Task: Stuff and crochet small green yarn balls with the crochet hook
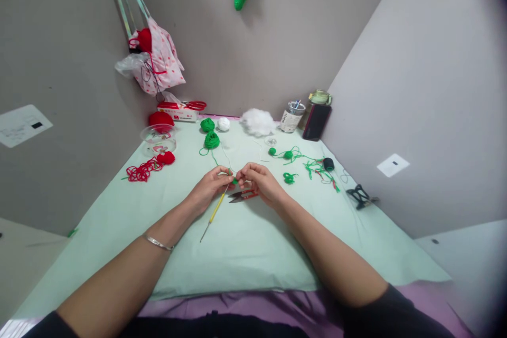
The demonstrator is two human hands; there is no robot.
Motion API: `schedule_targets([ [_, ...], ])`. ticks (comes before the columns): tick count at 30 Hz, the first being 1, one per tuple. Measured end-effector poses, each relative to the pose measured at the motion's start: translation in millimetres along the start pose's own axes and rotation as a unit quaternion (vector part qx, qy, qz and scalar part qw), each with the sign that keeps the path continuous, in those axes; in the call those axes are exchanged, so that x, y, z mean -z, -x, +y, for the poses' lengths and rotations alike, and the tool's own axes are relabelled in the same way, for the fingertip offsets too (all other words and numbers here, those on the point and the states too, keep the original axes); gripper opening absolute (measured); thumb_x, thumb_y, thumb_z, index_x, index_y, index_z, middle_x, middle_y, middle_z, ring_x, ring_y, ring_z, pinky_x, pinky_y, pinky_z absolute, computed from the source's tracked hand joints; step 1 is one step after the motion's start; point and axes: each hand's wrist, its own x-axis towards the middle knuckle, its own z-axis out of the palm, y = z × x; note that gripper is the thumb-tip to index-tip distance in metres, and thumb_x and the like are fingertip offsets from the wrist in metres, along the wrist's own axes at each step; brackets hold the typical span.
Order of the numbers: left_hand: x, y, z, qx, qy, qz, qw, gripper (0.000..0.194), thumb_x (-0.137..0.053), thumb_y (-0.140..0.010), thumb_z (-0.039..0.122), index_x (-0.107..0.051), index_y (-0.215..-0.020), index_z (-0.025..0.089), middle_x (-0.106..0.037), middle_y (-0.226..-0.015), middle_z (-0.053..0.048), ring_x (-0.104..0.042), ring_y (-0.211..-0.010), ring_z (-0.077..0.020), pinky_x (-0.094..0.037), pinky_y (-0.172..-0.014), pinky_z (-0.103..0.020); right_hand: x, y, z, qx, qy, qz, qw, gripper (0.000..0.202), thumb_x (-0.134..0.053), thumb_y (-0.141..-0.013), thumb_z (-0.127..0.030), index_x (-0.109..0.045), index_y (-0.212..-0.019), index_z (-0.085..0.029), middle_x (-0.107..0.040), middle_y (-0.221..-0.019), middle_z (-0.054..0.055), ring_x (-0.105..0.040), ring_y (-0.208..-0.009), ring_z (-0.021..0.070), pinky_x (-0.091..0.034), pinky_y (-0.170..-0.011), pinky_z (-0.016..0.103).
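Observation:
Near the middle of the pale green cloth, my left hand [212, 186] pinches a small green yarn piece [235, 180]. My right hand [259, 180] touches the same piece from the right, thumb and fingers pressed together. A crochet hook with a yellow handle [217, 208] slants down toward me from beneath my left fingers. Thread snips with orange-red handles [244, 196] lie under my right hand, blades pointing left. A green yarn ball [212, 140] sits beyond my hands, with a white ball [224, 124] behind it; their strands run toward my fingers.
Red yarn [144, 170] and clear tubs [159, 140] lie at left. White stuffing [258, 122], a pen tin [292, 116] and a phone [317, 122] stand at the back. Green scraps [290, 178], black thread [328, 164] and a black stand [359, 197] are at right.

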Motion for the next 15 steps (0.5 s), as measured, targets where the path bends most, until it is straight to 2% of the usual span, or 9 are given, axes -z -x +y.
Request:
schedule_targets([
  [3, -1.6, 1.4, 2.7, 0.009, -0.003, -0.001, 1.0, 0.033, -0.087, -0.072, 0.033, -0.066, -0.092, 0.017, -0.076, -0.088, -0.004, -0.069, -0.074, -0.0144, -0.052, -0.08, -0.028, 1.0, -0.8, -0.1, -0.008, -0.012, 0.002, 1.0, 0.03, -0.081, -0.074, -0.042, -0.064, -0.072, -0.018, -0.072, -0.081, 0.002, -0.06, -0.065, 0.0106, -0.048, -0.06, 0.023],
  [6, -4.4, 3.1, 5.3, 0.008, -0.006, 0.002, 1.0, 0.03, -0.086, -0.071, 0.031, -0.066, -0.089, 0.017, -0.076, -0.088, -0.004, -0.068, -0.074, -0.014, -0.052, -0.079, -0.027, 1.2, -2.3, 1.4, -0.012, -0.016, -0.004, 1.0, 0.03, -0.082, -0.074, -0.041, -0.066, -0.071, -0.017, -0.071, -0.075, 0.002, -0.057, -0.06, 0.0092, -0.046, -0.057, 0.022],
  [12, -8.7, 4.9, 5.9, -0.003, -0.016, 0.005, 1.0, 0.036, -0.083, -0.069, 0.029, -0.056, -0.088, 0.02, -0.073, -0.078, -0.001, -0.069, -0.072, -0.0162, -0.05, -0.072, -0.026, -2.7, -5.5, 9.2, -0.024, -0.031, -0.014, 0.999, 0.031, -0.083, -0.071, -0.04, -0.064, -0.069, -0.015, -0.07, -0.068, 0.001, -0.058, -0.055, 0.0086, -0.046, -0.057, 0.022],
  [15, -8.3, 2.7, 1.9, -0.02, -0.017, 0.015, 1.0, 0.039, -0.083, -0.068, 0.03, -0.052, -0.09, 0.022, -0.071, -0.075, 0.003, -0.067, -0.068, -0.0144, -0.048, -0.068, -0.024, -3.2, -7.4, 11.9, -0.026, -0.041, -0.011, 0.999, 0.032, -0.083, -0.07, -0.04, -0.064, -0.069, -0.015, -0.069, -0.066, 0.001, -0.057, -0.054, 0.0083, -0.046, -0.056, 0.022],
])
